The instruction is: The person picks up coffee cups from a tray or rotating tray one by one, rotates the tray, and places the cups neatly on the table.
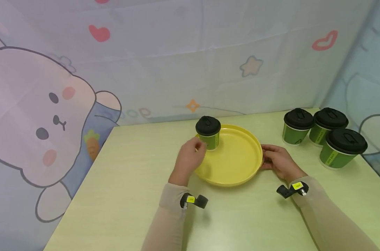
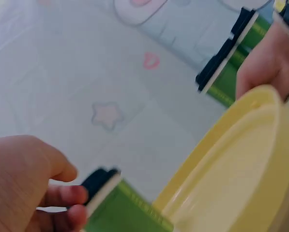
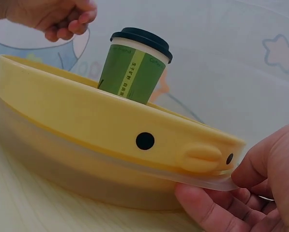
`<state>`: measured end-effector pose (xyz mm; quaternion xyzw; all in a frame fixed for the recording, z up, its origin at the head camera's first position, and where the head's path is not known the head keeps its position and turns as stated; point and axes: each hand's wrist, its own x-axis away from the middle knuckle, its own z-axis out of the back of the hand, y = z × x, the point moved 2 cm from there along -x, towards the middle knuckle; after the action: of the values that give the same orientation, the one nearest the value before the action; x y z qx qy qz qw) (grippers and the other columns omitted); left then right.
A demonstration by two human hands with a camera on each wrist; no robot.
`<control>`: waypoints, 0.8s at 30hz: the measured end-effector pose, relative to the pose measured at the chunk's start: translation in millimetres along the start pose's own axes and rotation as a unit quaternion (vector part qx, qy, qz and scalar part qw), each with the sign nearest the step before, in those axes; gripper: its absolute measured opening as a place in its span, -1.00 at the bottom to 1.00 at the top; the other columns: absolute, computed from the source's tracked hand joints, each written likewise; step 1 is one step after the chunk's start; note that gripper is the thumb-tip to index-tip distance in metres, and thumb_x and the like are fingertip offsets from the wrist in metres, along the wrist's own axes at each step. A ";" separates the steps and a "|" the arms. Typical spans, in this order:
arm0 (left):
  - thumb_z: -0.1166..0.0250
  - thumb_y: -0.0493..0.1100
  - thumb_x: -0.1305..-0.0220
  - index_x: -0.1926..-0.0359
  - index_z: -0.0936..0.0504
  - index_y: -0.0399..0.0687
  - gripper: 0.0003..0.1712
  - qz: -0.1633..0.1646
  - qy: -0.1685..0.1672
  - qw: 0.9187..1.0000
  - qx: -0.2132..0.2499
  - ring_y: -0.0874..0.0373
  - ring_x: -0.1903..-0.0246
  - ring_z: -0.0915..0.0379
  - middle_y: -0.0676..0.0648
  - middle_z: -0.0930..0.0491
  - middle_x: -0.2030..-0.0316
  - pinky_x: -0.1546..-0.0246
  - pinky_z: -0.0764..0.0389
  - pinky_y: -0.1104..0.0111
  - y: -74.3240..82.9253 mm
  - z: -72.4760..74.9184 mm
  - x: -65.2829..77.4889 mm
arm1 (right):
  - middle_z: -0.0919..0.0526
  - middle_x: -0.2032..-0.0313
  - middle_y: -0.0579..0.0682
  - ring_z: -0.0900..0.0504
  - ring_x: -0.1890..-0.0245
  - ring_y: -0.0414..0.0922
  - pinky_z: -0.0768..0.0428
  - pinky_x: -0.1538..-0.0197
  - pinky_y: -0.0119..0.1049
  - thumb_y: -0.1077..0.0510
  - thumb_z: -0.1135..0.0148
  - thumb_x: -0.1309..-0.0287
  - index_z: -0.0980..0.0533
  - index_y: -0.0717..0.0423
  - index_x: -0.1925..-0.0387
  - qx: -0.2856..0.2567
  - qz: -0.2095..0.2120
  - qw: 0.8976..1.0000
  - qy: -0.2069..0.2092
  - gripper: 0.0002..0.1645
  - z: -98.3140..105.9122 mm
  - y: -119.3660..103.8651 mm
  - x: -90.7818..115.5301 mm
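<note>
A green paper cup (image 1: 211,141) with a black lid stands upright at the left part of a round yellow tray (image 1: 237,174). My left hand (image 1: 190,158) is beside this cup with its fingers loosely bent; the right wrist view shows a gap between them. At the tray's right edge, my right hand (image 1: 279,160) pinches the rim, thumb above and fingers below. In the right wrist view the tray's side bears a black dot eye (image 3: 145,141) and a raised beak (image 3: 202,158).
Three more green cups with black lids stand grouped at the table's right: a back left cup (image 1: 297,127), a back right cup (image 1: 327,125) and a front cup (image 1: 343,150). A printed cloth (image 1: 177,69) hangs behind the light table (image 1: 121,195).
</note>
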<state>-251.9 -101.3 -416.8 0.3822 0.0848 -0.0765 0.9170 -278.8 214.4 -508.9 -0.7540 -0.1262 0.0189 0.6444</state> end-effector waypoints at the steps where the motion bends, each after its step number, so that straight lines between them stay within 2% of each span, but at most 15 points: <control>1: -0.12 -0.03 -0.47 0.24 -0.57 -0.02 -0.79 -0.017 -0.026 0.999 -0.008 0.07 0.33 -0.41 0.00 -0.53 0.31 0.28 -0.47 0.23 7.2 -3.2 2.5 | -0.66 0.19 -0.15 -0.65 0.30 -0.21 -0.72 0.28 -0.25 0.26 0.05 -0.51 -0.09 0.47 -0.47 -0.002 0.000 1.000 -0.001 -0.36 -0.2 -0.2 0.1; 5: -0.11 0.02 -0.48 0.11 -0.63 0.05 -0.77 -0.074 -0.112 0.990 -0.043 0.15 0.32 -0.45 0.06 -0.59 0.24 0.24 -0.50 0.31 29.0 -24.4 11.4 | -0.66 0.20 -0.14 -0.65 0.30 -0.21 -0.72 0.29 -0.25 0.26 0.05 -0.51 -0.09 0.48 -0.47 -0.005 0.000 1.000 -0.003 -0.36 -0.7 -1.0 0.7; 10: -0.15 0.16 -0.45 -0.15 -0.63 0.14 -0.60 -0.107 -0.196 0.971 -0.090 0.26 0.29 -0.48 0.10 -0.60 0.21 0.26 -0.49 0.40 42.1 -60.9 22.0 | -0.65 0.18 -0.16 -0.65 0.29 -0.22 -0.72 0.28 -0.26 0.27 0.07 -0.51 -0.09 0.49 -0.46 0.002 0.003 1.000 0.001 -0.37 -2.3 -0.3 -0.1; 12: -0.18 0.22 -0.41 -0.18 -0.63 0.19 -0.56 -0.113 -0.218 0.963 -0.108 0.31 0.29 -0.46 0.15 -0.59 0.24 0.28 -0.48 0.44 44.3 -74.4 25.5 | -0.64 0.18 -0.16 -0.65 0.29 -0.22 -0.71 0.28 -0.26 0.27 0.07 -0.51 -0.09 0.50 -0.45 0.003 0.003 1.000 0.002 -0.38 -3.1 0.2 -0.3; 17: -0.29 0.23 -0.34 -0.13 -0.66 0.22 -0.57 -0.128 -0.234 0.955 -0.130 0.38 0.36 -0.42 0.24 -0.53 0.35 0.34 -0.44 0.52 48.5 -93.3 29.5 | -0.65 0.18 -0.13 -0.65 0.28 -0.22 -0.71 0.28 -0.27 0.27 0.06 -0.51 -0.11 0.50 -0.44 0.002 0.008 1.000 0.001 -0.39 -2.2 1.4 -0.1; 24: -0.35 0.04 -0.34 0.01 -0.73 0.24 -0.77 -0.154 -0.246 0.948 -0.128 0.41 0.48 -0.40 0.28 -0.51 0.47 0.44 -0.40 0.56 48.1 -94.6 29.2 | -0.66 0.16 -0.13 -0.66 0.27 -0.21 -0.72 0.27 -0.27 0.24 0.01 -0.51 -0.17 0.47 -0.43 0.003 0.008 1.000 0.003 -0.40 -0.3 1.3 0.1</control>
<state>-222.8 -2.5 -455.5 0.2135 -0.0769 -0.2968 0.9276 -278.4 213.9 -510.1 -0.7531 -0.1182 0.0229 0.6468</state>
